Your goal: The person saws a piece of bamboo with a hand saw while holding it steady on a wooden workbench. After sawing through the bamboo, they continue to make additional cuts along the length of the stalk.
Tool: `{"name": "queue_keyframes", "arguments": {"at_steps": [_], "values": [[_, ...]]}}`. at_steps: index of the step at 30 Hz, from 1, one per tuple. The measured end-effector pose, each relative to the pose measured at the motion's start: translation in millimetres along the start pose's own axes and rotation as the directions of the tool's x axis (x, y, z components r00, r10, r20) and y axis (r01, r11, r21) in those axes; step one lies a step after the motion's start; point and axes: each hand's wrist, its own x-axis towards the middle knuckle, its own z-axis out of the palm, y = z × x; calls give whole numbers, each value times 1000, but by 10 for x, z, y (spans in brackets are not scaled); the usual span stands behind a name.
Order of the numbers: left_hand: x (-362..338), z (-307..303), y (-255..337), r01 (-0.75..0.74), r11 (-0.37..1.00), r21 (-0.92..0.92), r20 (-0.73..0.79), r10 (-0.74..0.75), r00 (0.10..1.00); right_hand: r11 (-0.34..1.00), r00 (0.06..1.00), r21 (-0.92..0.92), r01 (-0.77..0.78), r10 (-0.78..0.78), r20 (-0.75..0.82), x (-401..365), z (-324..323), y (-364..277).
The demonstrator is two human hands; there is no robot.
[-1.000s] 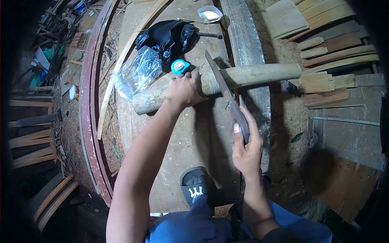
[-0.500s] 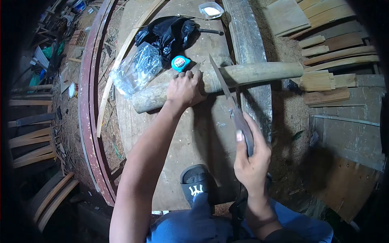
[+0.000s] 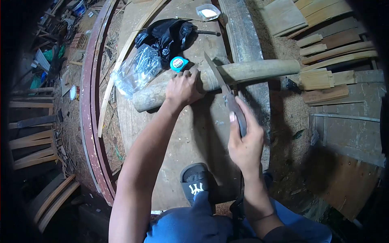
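A thick, pale bamboo pole (image 3: 259, 70) lies slantwise across the board, its right end reaching past the grey plank. My left hand (image 3: 182, 87) is closed over it, left of a ringed joint. In my right hand (image 3: 247, 141) is the brown handle of a long-handled knife (image 3: 216, 74). The narrow, pointed blade crosses over the bamboo just right of the joint; whether it touches cannot be told. A turquoise tape measure (image 3: 178, 64) sits just beyond my left knuckles.
Behind the bamboo are a clear plastic bag (image 3: 139, 69), a black bag (image 3: 168, 36), a dark rod (image 3: 208, 32) and a plastic tub (image 3: 208, 12). My sandalled foot (image 3: 194, 182) rests on the board (image 3: 170, 174). Cut wood pieces (image 3: 326, 80) are stacked at the right.
My right hand and the knife have moved forward and slightly left, and look lower over the bamboo. My left hand keeps its place on the pole. The view has shifted slightly.
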Motion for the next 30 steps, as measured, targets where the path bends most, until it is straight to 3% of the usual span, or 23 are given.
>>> {"name": "queue_keyframes", "arguments": {"at_steps": [2, 4, 9, 14, 18, 19, 23, 30], "values": [[17, -12, -19, -19, 1000, -14, 1, 19, 1000, 1000, 1000, -1, 9, -9, -18, 136, -4, 66], [-26, 31, -15, -85, 996, 5, -94, 85, 992, 996, 1000, -80, 27, -27, 3, 216, 23, 191], [-29, 69, -20, -43, 999, -22, -54, 41, 998, 998, 999, 44, -35, 34, 27, -224, -222, -65], [-37, 94, -41, -56, 998, 9, -96, 57, 994, 998, 999, 56, 0, 3, -37, 61, -108, -54], [-45, 120, -66, -103, 995, 13, -91, 104, 990, 996, 999, -82, -27, 29, 26, 337, 161, 148], [-73, 156, -77, -137, 989, 49, -129, 142, 981, 999, 1000, -48, -5, 6, 27, 303, 154, 148], [-78, 102, -10, -57, 998, 7, -88, 58, 994, 998, 1000, 59, 13, -15, 25, -16, -53, 8], [-43, 157, -72, -136, 990, 47, -179, 142, 974, 997, 999, -64, -32, 33, 13, 244, 168, 163]]}}
